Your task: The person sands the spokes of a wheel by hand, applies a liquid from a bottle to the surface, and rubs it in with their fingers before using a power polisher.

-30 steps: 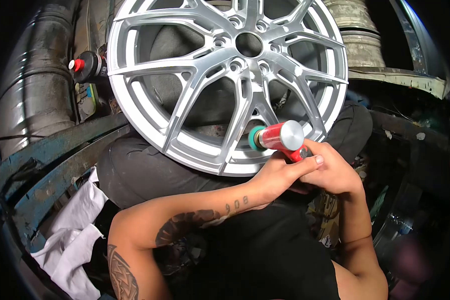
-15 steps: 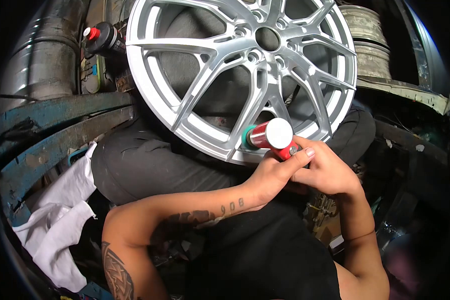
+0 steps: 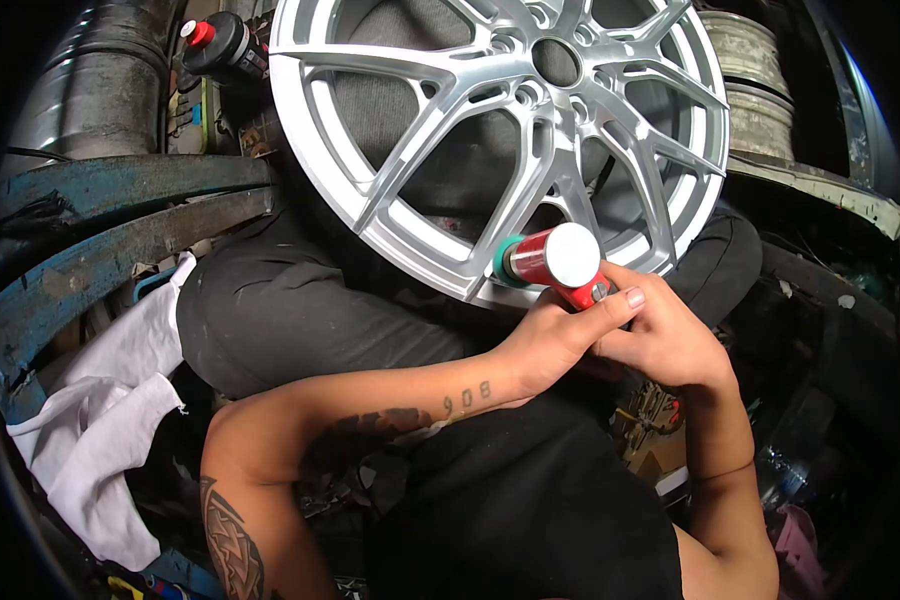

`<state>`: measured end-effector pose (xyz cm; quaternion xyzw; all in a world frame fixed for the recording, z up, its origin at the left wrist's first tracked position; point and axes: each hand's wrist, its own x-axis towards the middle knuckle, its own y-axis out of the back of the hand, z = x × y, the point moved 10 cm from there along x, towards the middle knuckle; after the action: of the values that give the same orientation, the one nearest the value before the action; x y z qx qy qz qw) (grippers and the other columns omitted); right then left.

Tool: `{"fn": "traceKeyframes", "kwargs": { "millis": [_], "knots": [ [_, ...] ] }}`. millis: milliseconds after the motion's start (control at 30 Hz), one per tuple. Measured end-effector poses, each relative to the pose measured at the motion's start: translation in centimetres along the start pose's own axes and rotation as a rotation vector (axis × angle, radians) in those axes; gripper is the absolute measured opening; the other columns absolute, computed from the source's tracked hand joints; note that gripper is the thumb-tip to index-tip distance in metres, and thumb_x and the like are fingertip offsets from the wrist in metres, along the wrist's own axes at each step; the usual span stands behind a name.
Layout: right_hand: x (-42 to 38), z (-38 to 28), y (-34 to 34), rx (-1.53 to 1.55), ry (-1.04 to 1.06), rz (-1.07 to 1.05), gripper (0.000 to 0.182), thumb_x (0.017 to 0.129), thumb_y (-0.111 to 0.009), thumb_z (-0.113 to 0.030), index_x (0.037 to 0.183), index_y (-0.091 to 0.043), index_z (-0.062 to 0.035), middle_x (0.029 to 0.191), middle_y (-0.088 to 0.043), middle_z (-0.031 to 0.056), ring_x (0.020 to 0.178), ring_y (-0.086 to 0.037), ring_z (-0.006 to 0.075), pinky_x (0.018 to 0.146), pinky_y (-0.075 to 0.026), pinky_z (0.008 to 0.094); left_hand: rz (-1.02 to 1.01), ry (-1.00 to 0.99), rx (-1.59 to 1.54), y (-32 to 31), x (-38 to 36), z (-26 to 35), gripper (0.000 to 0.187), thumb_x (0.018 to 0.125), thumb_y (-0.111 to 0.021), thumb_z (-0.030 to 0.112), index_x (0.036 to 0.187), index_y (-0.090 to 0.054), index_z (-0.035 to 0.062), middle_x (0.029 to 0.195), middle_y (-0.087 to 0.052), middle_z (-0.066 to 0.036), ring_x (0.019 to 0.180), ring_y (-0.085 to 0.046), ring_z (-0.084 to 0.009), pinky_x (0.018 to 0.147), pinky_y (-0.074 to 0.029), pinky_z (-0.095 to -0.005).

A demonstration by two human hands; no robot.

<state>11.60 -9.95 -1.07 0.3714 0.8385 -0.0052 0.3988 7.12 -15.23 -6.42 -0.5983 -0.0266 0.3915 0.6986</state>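
A silver multi-spoke alloy wheel rim [image 3: 420,165] fills the upper middle, propped in front of my body. Against its lower edge, near the foot of a spoke, sits the green pad of a small red handheld sander [image 3: 542,258] with a white round cap. My left hand [image 3: 548,345] is closed on the sander's handle from the left. Around the same handle from the right is my right hand [image 3: 670,335], its fingers overlapping the left thumb. Most of the handle is hidden by the hands.
A black bottle with a red cap [image 3: 220,50] stands at upper left, beside a large metal drum [image 3: 110,100]. Blue metal beams [image 3: 130,185] run along the left, with a white cloth [image 3: 110,440] below. Stacked wheels [image 3: 755,85] sit at upper right.
The view has shifted a little, so the wheel shows higher and further right. Both hands stay on the sander, its pad still at the wheel's lower edge.
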Motion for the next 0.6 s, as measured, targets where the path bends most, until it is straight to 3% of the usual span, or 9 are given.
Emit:
{"fn": "traceKeyframes", "kwargs": {
  "millis": [300,600],
  "knots": [
    [-0.1,-0.4,-0.7,-0.029,0.0,-0.028,0.036,0.079,-0.073,-0.01,0.11,-0.06,0.0019,0.067,-0.059,0.012,0.056,-0.054,0.0158,0.055,-0.043,0.034,0.059,-0.084,0.001,0.8,-0.4,-0.4,0.046,0.097,-0.071,0.047,0.112,-0.065,0.0037,0.102,-0.064,-0.002,0.095,-0.059,-0.0075,0.085,-0.049,-0.0265],
    [-0.4,-1.0,-1.3,-0.114,0.021,0.003,0.029,0.08,-0.073,-0.011,0.1,-0.055,0.0015,0.064,-0.055,0.0149,0.051,-0.056,0.0261,0.053,-0.043,0.0365,0.078,-0.102,-0.041,0.7,-0.9,-0.5,0.049,0.097,-0.072,0.047,0.114,-0.064,0.0013,0.106,-0.065,-0.006,0.101,-0.061,-0.0114,0.09,-0.049,-0.0292]
  ]
}}
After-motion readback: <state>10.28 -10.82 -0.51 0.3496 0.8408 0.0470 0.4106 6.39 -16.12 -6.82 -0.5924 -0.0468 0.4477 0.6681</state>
